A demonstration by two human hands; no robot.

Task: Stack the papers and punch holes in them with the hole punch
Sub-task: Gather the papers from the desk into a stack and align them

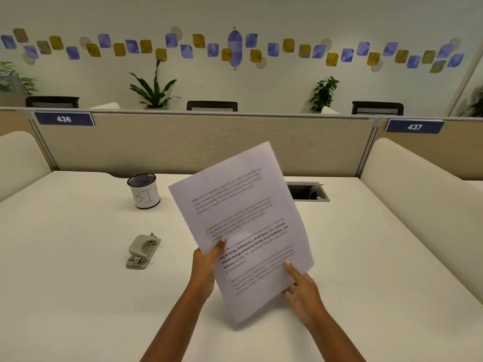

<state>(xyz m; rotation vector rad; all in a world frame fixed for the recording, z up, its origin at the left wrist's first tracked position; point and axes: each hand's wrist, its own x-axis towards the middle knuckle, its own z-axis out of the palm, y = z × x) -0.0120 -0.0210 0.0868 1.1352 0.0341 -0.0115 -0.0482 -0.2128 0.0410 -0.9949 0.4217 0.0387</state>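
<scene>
I hold a stack of printed white papers (243, 220) up off the white desk (78, 283), tilted so the top leans right. My left hand (206, 267) grips the left edge, thumb on the front. My right hand (303, 293) pinches the lower right edge, thumb on the printed face. A grey hole punch (142, 252) lies on the desk to the left of my left hand, apart from it.
A mesh cup (144, 190) with a paper label reading BIN stands behind the punch. A cable hatch (308, 192) is open in the desk behind the papers. Beige partitions (183, 145) close the back, cream dividers both sides.
</scene>
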